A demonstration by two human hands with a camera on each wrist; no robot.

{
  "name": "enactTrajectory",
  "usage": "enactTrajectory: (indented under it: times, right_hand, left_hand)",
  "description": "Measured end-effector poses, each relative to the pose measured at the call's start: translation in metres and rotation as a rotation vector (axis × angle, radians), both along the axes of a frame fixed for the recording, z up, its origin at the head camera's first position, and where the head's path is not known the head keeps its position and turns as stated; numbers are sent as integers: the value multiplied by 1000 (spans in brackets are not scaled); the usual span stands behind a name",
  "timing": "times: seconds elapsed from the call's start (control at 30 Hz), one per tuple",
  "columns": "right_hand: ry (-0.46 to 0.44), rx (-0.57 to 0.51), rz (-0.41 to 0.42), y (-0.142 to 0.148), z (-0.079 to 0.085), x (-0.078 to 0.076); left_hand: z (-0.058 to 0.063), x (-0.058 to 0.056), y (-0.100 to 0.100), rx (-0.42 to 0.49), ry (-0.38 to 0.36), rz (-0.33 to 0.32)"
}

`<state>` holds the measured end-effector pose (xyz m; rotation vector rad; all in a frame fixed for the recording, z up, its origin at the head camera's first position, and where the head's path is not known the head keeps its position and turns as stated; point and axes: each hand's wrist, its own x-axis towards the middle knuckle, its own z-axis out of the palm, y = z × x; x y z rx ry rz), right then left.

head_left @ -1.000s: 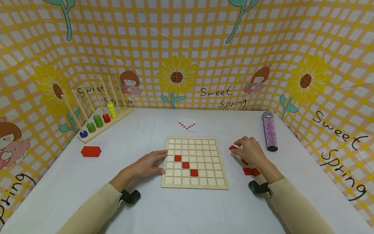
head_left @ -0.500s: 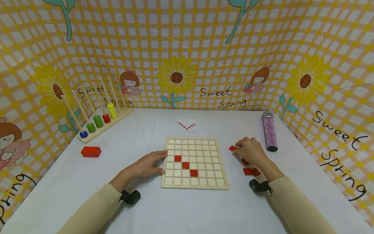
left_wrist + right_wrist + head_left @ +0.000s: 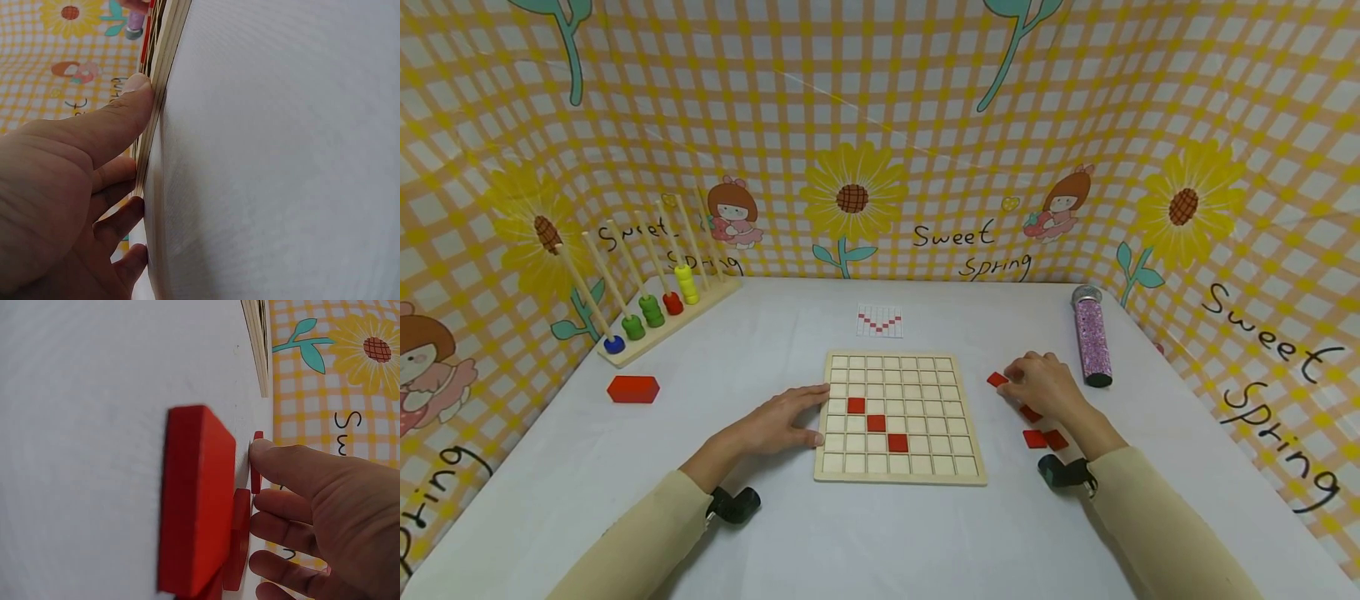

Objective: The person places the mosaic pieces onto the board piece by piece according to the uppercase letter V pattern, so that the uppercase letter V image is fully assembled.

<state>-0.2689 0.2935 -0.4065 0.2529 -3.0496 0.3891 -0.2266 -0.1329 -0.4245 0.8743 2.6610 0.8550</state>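
Observation:
A wooden grid board (image 3: 925, 481) lies mid-table, with three red square tiles (image 3: 876, 423) in a diagonal on it. My left hand (image 3: 775, 421) rests along its left edge. In the left wrist view the thumb touches the board's side (image 3: 164, 59), and the other fingers lie close below. My right hand (image 3: 1043, 385) is low over the table right of the board, fingers loosely bent. A loose red tile (image 3: 997, 379) lies right at its thumb and index fingertips; in the right wrist view the thumb tip overlaps this tile (image 3: 257, 478). Several more red tiles (image 3: 1034, 439) lie under and near the wrist.
Behind the board lies a small printed card (image 3: 880, 322) with a red V of squares. A bead abacus (image 3: 670, 327) stands at the back left, with a red block (image 3: 634, 389) before it. A glittery pink microphone (image 3: 1093, 337) lies at the right.

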Motion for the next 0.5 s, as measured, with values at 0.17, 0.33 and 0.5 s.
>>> enactTrajectory:
  times: [0.17,0.33,0.5]
  right_hand:
    - [8,-12,5,1,-1,1]
    - [10,-19,-8,2,-3,0]
    - [0,-35,-11,3,-3,-1]
  left_hand:
    - [-1,0,0,-1,-1,4]
    - [-1,0,-1,2,1,0]
    - [-1,0,-1,3,7,-3]
